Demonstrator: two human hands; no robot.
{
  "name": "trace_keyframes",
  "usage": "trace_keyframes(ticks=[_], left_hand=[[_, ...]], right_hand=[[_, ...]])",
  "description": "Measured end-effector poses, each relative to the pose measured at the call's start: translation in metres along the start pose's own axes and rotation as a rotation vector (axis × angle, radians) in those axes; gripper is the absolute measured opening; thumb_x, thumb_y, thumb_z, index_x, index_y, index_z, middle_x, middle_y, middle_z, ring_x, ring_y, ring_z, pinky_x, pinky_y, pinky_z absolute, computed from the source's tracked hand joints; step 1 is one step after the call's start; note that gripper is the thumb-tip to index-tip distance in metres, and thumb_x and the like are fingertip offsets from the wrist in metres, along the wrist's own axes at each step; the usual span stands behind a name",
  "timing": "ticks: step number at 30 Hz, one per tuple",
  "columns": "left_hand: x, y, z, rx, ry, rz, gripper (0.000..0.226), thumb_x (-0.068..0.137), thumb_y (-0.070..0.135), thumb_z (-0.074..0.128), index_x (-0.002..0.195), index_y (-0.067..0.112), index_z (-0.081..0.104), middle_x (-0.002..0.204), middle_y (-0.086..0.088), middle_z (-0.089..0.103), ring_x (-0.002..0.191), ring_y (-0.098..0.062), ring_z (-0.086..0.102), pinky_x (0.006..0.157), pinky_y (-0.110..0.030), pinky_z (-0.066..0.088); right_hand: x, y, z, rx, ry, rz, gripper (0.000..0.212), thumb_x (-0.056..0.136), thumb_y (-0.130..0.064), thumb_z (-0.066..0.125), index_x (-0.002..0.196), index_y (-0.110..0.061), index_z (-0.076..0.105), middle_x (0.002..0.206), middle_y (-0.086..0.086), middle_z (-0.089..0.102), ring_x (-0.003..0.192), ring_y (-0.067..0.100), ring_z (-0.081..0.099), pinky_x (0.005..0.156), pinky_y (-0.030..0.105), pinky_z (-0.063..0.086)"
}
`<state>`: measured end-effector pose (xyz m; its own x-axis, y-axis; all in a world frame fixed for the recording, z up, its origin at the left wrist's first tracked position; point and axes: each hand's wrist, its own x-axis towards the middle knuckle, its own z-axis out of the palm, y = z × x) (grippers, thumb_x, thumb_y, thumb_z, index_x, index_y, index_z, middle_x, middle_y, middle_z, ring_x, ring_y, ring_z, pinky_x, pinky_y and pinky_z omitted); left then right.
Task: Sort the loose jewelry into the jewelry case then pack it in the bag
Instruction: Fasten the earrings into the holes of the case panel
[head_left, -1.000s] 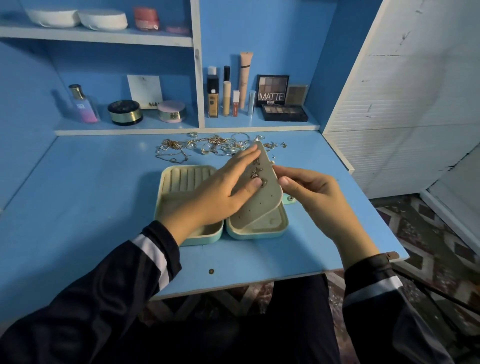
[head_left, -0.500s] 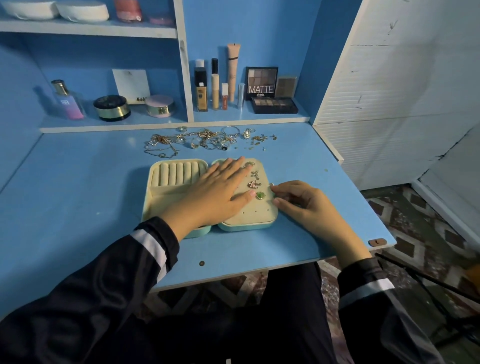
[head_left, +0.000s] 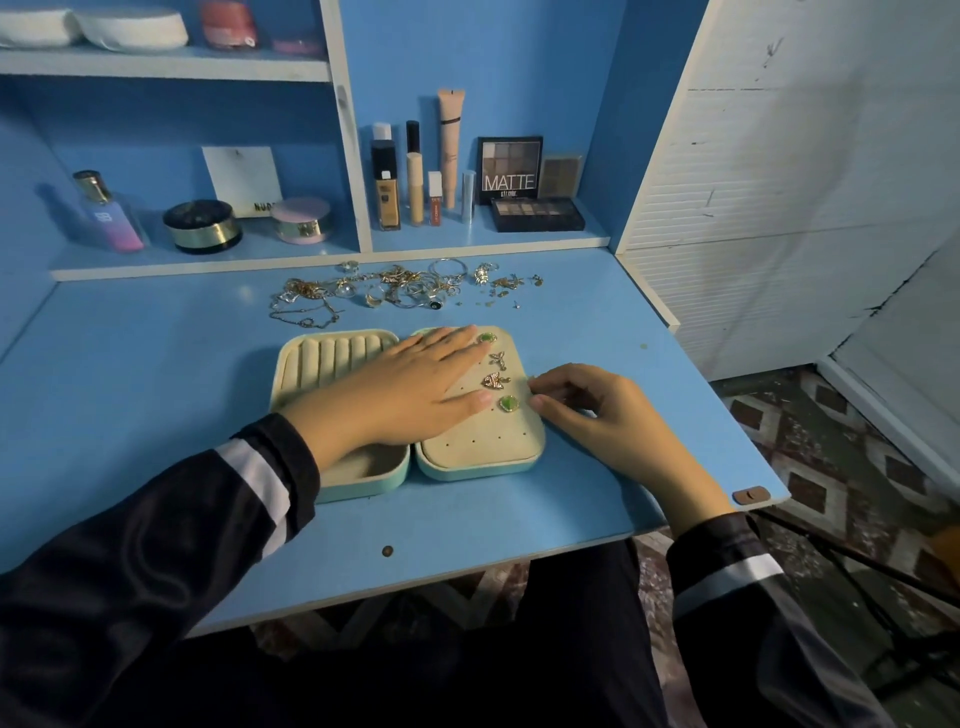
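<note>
Left hand presses flat on the earring panel of the jewelry case; right hand curls at the panel's edge, though I can't tell if it grips anything. Next I'd fetch more loose jewelry.

Blue desk beneath blue shelving (cosmetics lined along the lower shelf). To the right, white ribbed wall panels, scuffed and cracked. Below, patterned floor tiles. Dim, cool light.
</note>
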<state>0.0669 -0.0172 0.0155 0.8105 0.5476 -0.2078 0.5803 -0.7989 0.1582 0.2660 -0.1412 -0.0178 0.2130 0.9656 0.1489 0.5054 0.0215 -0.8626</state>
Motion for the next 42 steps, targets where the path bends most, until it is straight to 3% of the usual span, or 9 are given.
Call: trace_keyframes(ticks=[3, 5, 7, 13, 16, 22, 27, 31, 42], left_hand=[[0.008, -0.014, -0.009, -0.113, 0.073, 0.034, 0.054, 0.100, 0.055, 0.033, 0.151, 0.039, 0.027, 0.162, 0.015, 0.015, 0.148, -0.008, 0.017, 0.120, -0.035, 0.012], [0.019, -0.023, -0.014, -0.213, 0.156, 0.068, 0.041, 0.099, 0.051, 0.039, 0.138, 0.037, 0.047, 0.149, 0.015, 0.039, 0.137, -0.009, 0.039, 0.116, -0.041, 0.029], [0.031, -0.031, -0.018, -0.269, 0.199, 0.069, 0.034, 0.099, 0.047, 0.042, 0.129, 0.035, 0.054, 0.139, 0.013, 0.048, 0.128, -0.009, 0.046, 0.111, -0.039, 0.035], [0.083, -0.049, -0.029, -0.344, 0.310, 0.039, 0.030, 0.101, 0.034, 0.048, 0.129, 0.027, 0.058, 0.138, 0.007, 0.051, 0.123, -0.012, 0.049, 0.102, -0.028, 0.037], [0.110, -0.058, -0.031, -0.360, 0.376, 0.020, 0.029, 0.101, 0.031, 0.050, 0.127, 0.022, 0.060, 0.132, 0.003, 0.055, 0.113, -0.013, 0.052, 0.088, -0.017, 0.036], [0.144, -0.073, -0.030, -0.352, 0.436, -0.038, 0.028, 0.100, 0.028, 0.053, 0.124, 0.020, 0.063, 0.123, -0.001, 0.059, 0.115, -0.017, 0.053, 0.091, -0.023, 0.035], [0.156, -0.081, -0.025, -0.360, 0.479, 0.002, 0.020, 0.097, 0.026, 0.058, 0.112, 0.021, 0.071, 0.103, 0.005, 0.060, 0.102, -0.016, 0.058, 0.091, -0.031, 0.044], [0.159, -0.083, -0.017, -0.385, 0.494, 0.030, 0.018, 0.095, 0.027, 0.062, 0.110, 0.024, 0.071, 0.105, 0.002, 0.064, 0.099, -0.016, 0.061, 0.090, -0.033, 0.047], [0.161, -0.080, -0.017, -0.403, 0.560, 0.142, 0.019, 0.091, 0.021, 0.068, 0.109, 0.024, 0.072, 0.110, 0.006, 0.061, 0.104, -0.014, 0.058, 0.095, -0.035, 0.047]], right_hand=[[0.014, 0.001, -0.005, -0.082, -0.006, 0.003, 0.005, 0.091, -0.022, 0.067, 0.092, -0.021, 0.072, 0.082, -0.005, 0.070, 0.071, 0.005, 0.061, 0.067, 0.014, 0.046], [0.027, 0.003, -0.008, -0.118, 0.006, 0.005, 0.007, 0.092, -0.022, 0.065, 0.092, -0.020, 0.072, 0.080, -0.006, 0.069, 0.064, 0.002, 0.056, 0.062, 0.011, 0.042], [0.042, 0.007, -0.009, -0.133, 0.036, 0.014, 0.007, 0.092, -0.022, 0.065, 0.093, -0.019, 0.072, 0.080, -0.009, 0.069, 0.066, 0.001, 0.058, 0.062, 0.011, 0.043], [0.086, 0.021, -0.012, -0.216, 0.154, 0.021, 0.015, 0.090, -0.023, 0.068, 0.101, -0.014, 0.072, 0.086, -0.010, 0.068, 0.075, -0.010, 0.059, 0.069, 0.003, 0.042], [0.104, 0.027, -0.012, -0.260, 0.165, 0.007, 0.017, 0.090, -0.023, 0.068, 0.102, -0.012, 0.072, 0.090, -0.006, 0.069, 0.077, -0.006, 0.059, 0.070, 0.002, 0.042], [0.136, 0.033, -0.009, -0.334, 0.166, -0.031, 0.018, 0.089, -0.020, 0.068, 0.104, -0.012, 0.072, 0.095, 0.001, 0.068, 0.082, 0.012, 0.058, 0.070, 0.002, 0.039], [0.147, 0.037, -0.007, -0.329, 0.173, -0.043, 0.016, 0.088, -0.014, 0.068, 0.103, -0.010, 0.072, 0.091, 0.001, 0.065, 0.076, 0.006, 0.053, 0.070, 0.000, 0.036], [0.147, 0.040, -0.009, -0.279, 0.172, -0.050, 0.014, 0.088, -0.013, 0.068, 0.101, -0.011, 0.073, 0.087, -0.003, 0.064, 0.074, -0.006, 0.054, 0.068, 0.002, 0.037], [0.148, 0.044, -0.011, -0.266, 0.147, -0.074, 0.013, 0.086, -0.008, 0.070, 0.097, -0.013, 0.075, 0.086, -0.004, 0.063, 0.075, -0.006, 0.055, 0.070, 0.005, 0.040]])
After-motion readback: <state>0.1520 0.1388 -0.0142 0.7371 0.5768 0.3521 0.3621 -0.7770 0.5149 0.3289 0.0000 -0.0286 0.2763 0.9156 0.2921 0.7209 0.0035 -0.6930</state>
